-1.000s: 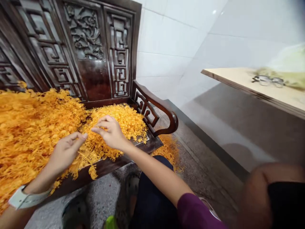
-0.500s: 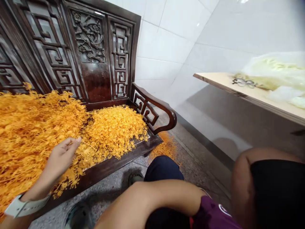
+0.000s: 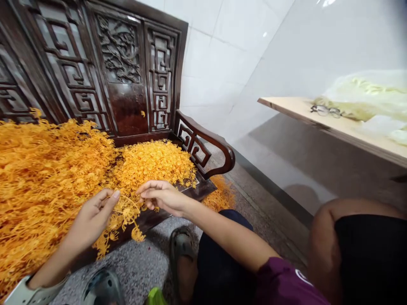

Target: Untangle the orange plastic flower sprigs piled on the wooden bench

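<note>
My left hand [image 3: 95, 214], with a pale watch strap [image 3: 41, 292] at the wrist, pinches the thin stem of an orange plastic flower sprig [image 3: 129, 212]. Several small curly blossoms hang off that sprig, over the bench's front edge. Close to its right end is my right hand [image 3: 162, 195], fingers curled together; what they hold, if anything, is hidden. Left of my hands spreads a large heap of orange sprigs [image 3: 47, 169]. Behind them lies a smaller pile of loose yellow-orange blossoms [image 3: 155, 163]. One small orange piece [image 3: 143, 113] shows in front of the bench's back panel.
The dark carved wooden bench [image 3: 129, 110] has a curved armrest [image 3: 219, 148] on its right. More orange bits [image 3: 221, 195] lie on the floor beyond it. A wooden board [image 3: 286, 106] at right bears glasses [image 3: 326, 111] and plastic bags [image 3: 365, 93]. Another person's knee [image 3: 326, 241] is at right.
My right hand has come up from low in the view to beside my left hand. The left hand has shifted slightly right and down with the sprig. The small piece before the panel is new.
</note>
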A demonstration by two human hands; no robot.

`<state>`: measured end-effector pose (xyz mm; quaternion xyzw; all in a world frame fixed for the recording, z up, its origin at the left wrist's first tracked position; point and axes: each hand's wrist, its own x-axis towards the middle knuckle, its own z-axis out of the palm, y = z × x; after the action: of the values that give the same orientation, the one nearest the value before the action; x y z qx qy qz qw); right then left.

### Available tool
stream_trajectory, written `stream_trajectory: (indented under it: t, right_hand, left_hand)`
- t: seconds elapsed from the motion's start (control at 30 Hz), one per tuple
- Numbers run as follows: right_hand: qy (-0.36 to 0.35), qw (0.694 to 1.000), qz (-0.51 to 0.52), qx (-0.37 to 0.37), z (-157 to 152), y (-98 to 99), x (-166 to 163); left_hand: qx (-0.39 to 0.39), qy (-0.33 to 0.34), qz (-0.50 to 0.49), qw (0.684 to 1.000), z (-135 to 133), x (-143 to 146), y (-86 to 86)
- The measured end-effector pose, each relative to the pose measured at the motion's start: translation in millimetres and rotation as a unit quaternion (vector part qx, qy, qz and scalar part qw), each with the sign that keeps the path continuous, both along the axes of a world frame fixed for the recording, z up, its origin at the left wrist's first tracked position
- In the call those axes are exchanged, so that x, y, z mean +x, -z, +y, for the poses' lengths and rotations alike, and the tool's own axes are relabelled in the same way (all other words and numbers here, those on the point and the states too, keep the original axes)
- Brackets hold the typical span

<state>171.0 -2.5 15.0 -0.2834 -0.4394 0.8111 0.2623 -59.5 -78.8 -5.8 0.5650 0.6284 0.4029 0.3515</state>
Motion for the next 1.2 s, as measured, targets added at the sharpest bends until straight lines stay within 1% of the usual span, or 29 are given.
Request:
stream_trajectory:
  t: [0.07, 0.13, 0.17, 0.2, 0.27, 0.33, 0.37, 0.4, 0.5, 0.57, 0.63, 0.73, 0.83, 0.93, 1.0, 1.1, 1.13, 1.2]
  right_hand:
    - [0.030, 0.999, -0.028, 0.015, -6.4, 2.3, 11.3]
    - [0.097, 0.994, -0.047, 0.036, -3.4, -0.1, 21.0]
    - [0.134, 0.989, -0.050, 0.040, -0.1, -1.2, 24.6]
    - [0.166, 0.984, -0.047, 0.035, 3.1, -1.5, 27.2]
    - [0.205, 0.978, -0.031, -0.001, 6.7, 1.4, 29.4]
    - [0.199, 0.979, -0.026, -0.043, 4.7, 7.8, 28.2]
    - [0.179, 0.982, -0.033, -0.056, 2.0, 11.2, 26.6]
    - [0.150, 0.986, -0.041, -0.061, -1.3, 14.3, 24.8]
    - [0.046, 0.997, -0.038, -0.040, -9.8, 19.0, 17.9]
    - [0.006, 1.000, -0.017, -0.018, -13.0, 19.5, 11.8]
    - [0.009, 1.000, -0.005, 0.000, -15.0, 19.7, 4.7]
    - [0.048, 0.998, -0.018, 0.034, -15.7, 21.9, -5.8]
    - [0.043, 0.997, -0.027, 0.063, -13.7, 26.1, -14.0]
    - [0.047, 0.994, -0.027, 0.098, -9.5, 30.8, -20.3]
    - [0.048, 0.990, -0.040, 0.126, -4.6, 33.1, -23.5]
    - [0.030, 0.981, -0.070, 0.180, 5.2, 32.5, -25.5]
    - [0.018, 0.975, -0.081, 0.204, 8.2, 30.8, -25.2]
    - [-0.019, 0.960, -0.101, 0.260, 12.2, 25.4, -24.1]
  left_hand:
    - [-0.024, 0.007, -0.041, 0.999, -0.5, 9.3, 5.9]
    - [-0.040, 0.003, -0.099, 0.994, 1.0, 18.0, 10.3]
    - [-0.044, -0.007, -0.144, 0.988, 2.5, 22.4, 11.3]
    - [-0.048, -0.021, -0.201, 0.978, 4.2, 26.9, 11.5]
    - [-0.048, -0.061, -0.322, 0.943, 7.0, 36.4, 9.1]
    - [-0.042, -0.096, -0.408, 0.907, 7.9, 46.2, 4.2]
    - [-0.041, -0.104, -0.429, 0.896, 7.9, 50.7, 1.5]
    - [-0.052, -0.099, -0.439, 0.891, 7.7, 54.7, -0.9]
    - [-0.073, -0.075, -0.442, 0.891, 8.1, 61.6, -4.8]
    - [-0.074, -0.066, -0.432, 0.897, 8.2, 62.0, -4.5]
    - [-0.072, -0.059, -0.423, 0.902, 7.3, 60.5, -3.0]
    - [-0.075, -0.050, -0.388, 0.917, 6.0, 56.5, -0.9]
    - [-0.073, -0.045, -0.355, 0.931, 7.3, 52.0, 0.2]
    - [-0.064, -0.046, -0.353, 0.932, 9.0, 47.4, 1.4]
    - [-0.079, -0.034, -0.350, 0.933, 8.9, 44.2, 2.3]
    - [-0.085, 0.003, -0.309, 0.947, 6.4, 38.9, 2.4]
    - [-0.072, 0.009, -0.286, 0.955, 5.5, 36.9, 2.1]
    - [-0.035, -0.002, -0.243, 0.969, 4.8, 32.4, 1.2]
